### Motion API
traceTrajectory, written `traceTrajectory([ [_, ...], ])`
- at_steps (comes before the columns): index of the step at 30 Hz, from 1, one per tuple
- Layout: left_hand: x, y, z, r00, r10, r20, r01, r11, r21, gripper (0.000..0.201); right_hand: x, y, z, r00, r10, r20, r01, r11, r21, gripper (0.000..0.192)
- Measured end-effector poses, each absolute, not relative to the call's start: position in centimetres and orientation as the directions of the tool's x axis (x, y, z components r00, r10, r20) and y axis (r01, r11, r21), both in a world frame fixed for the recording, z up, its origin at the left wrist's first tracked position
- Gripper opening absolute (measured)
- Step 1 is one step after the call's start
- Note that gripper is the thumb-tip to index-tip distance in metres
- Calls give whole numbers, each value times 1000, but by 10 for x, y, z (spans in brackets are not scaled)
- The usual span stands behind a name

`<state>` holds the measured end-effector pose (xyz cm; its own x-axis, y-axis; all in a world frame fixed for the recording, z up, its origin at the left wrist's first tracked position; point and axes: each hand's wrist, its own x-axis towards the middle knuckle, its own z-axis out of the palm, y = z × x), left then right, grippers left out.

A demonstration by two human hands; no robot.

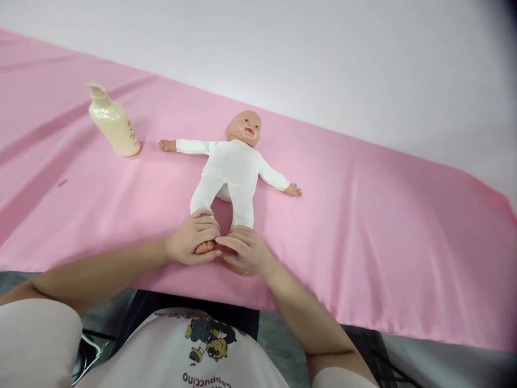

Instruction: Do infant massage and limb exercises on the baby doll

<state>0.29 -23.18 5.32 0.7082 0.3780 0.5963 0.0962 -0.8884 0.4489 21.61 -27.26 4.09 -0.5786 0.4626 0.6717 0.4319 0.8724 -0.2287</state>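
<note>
Lying on its back on the pink-draped bench [388, 231], the doll [234, 164] is held by both lower legs. One foot is wrapped by the left hand [190, 238], its grip closed with the toes exposed; the other is clasped by the right hand [249, 252], its grip likewise closed. The doll's arms are spread wide, and a bottle [113, 123] is stood near one of them.

open cloth [375, 242] right of doll [235, 164]
</note>
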Motion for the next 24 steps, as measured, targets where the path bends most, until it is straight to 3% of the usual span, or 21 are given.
traceTrajectory([
  [3, 6, -232, 51, 722, 317, 615, 45, -909, 415, 10, 215, -272, 41, -570, 467, 676, 421, 873, -247, 28],
  [9, 6, -230, 50, 715, 299, 632, 20, -912, 409, 20, 214, -273, 42, -560, 473, 680, 407, 872, -271, 24],
  [14, 5, -230, 49, 732, 272, 624, 2, -918, 397, 23, 214, -273, 42, -506, 562, 654, 430, 822, -373, 16],
  [24, 6, -231, 45, 765, 227, 603, 18, -943, 332, 22, 221, -274, 39, -582, 628, 517, 469, 778, -418, 29],
])
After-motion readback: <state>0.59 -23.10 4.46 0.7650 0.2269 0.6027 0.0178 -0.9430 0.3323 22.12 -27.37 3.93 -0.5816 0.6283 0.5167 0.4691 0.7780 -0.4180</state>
